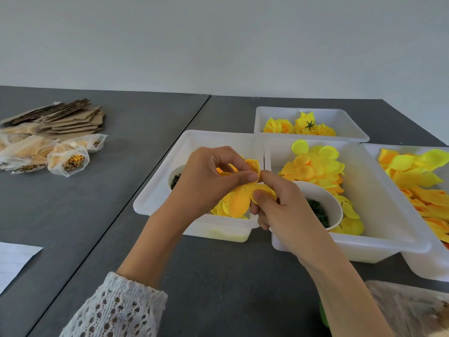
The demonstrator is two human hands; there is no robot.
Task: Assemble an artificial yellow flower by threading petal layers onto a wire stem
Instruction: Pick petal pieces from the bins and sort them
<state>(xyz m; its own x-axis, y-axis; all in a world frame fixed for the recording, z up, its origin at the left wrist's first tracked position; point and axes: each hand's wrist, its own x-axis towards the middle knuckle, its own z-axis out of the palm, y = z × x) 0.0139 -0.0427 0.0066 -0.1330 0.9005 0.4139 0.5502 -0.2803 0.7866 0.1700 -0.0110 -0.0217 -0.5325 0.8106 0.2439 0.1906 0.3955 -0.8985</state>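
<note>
Petal layers (yellow) pinched between left hand and right hand.

Your yellow petal layer — rounded, orange-tinted lobes fanning out and down — sits pinched between both hands above the near-left white tray. One lobe stands curled upright at your fingertips. Loose petal layers lie heaped in the neighbouring tray — finished flowers behind.

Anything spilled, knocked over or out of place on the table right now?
Nothing stands out. Both hands, left hand and right hand, pinch the yellow petal layer over the nearest white tray. Loose petals stay inside their tray, the white cup stands upright, and the finished flowers sit in the far tray.
</note>
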